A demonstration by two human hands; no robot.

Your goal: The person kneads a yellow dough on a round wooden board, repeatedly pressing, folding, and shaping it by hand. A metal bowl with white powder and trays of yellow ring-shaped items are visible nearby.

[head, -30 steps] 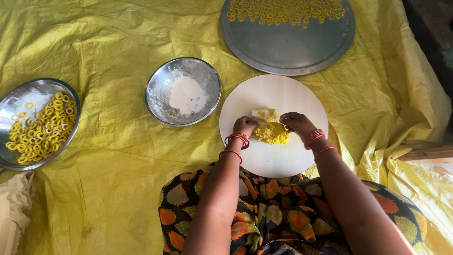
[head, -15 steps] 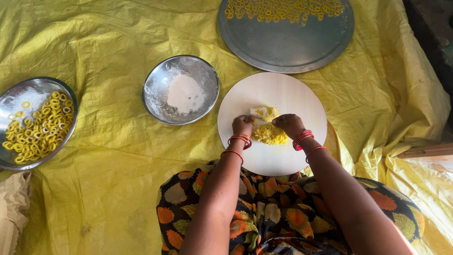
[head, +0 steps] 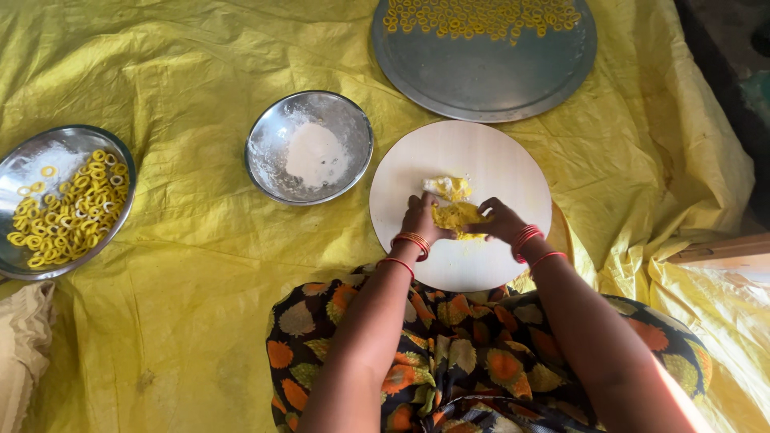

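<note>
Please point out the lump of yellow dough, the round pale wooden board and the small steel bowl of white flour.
lump of yellow dough (head: pixel 455 215), head view, its middle.
round pale wooden board (head: pixel 481 152), head view, bare top.
small steel bowl of white flour (head: pixel 265 152), head view, inner wall.

soft, crumbly yellow dough lump (head: pixel 454 210) on the round white board (head: pixel 481 160), between both hands

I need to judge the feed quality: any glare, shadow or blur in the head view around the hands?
Head view: sharp, even daylight; mild glare on the steel bowl and crinkled yellow sheet; both hands, left hand and right hand, on the dough, well lit; a bright streak crosses the right forearm.
</note>
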